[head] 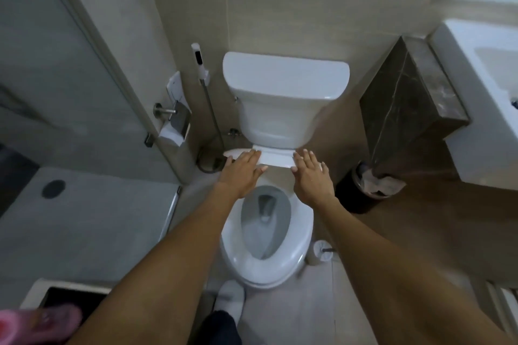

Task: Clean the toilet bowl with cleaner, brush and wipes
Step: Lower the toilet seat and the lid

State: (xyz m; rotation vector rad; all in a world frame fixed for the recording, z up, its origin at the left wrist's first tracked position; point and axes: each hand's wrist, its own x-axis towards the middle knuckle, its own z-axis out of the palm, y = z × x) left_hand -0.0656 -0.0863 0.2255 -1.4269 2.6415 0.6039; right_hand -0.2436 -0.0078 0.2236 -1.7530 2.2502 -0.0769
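Observation:
A white toilet [301, 235] stands below me with its seat down and the grey bowl [265, 221] showing. Its lid [276, 159] is raised against the tank [286, 84], and I see it edge-on. My left hand [242, 169] lies over the lid's left part with straight fingers, the thumb against its front. Spread fingers of my right hand [311, 173] rest on the lid's right part. A white toilet brush holder [318, 252] stands on the floor to the right of the bowl. No cleaner or wipes are in sight.
A black bin [353, 199] with crumpled paper stands right of the toilet, under a dark counter and white sink [490, 78]. A bidet sprayer [200, 64] and paper holder [175, 127] hang on the left wall. The shower floor [98, 218] lies left. My white-socked foot [229, 302] is before the bowl.

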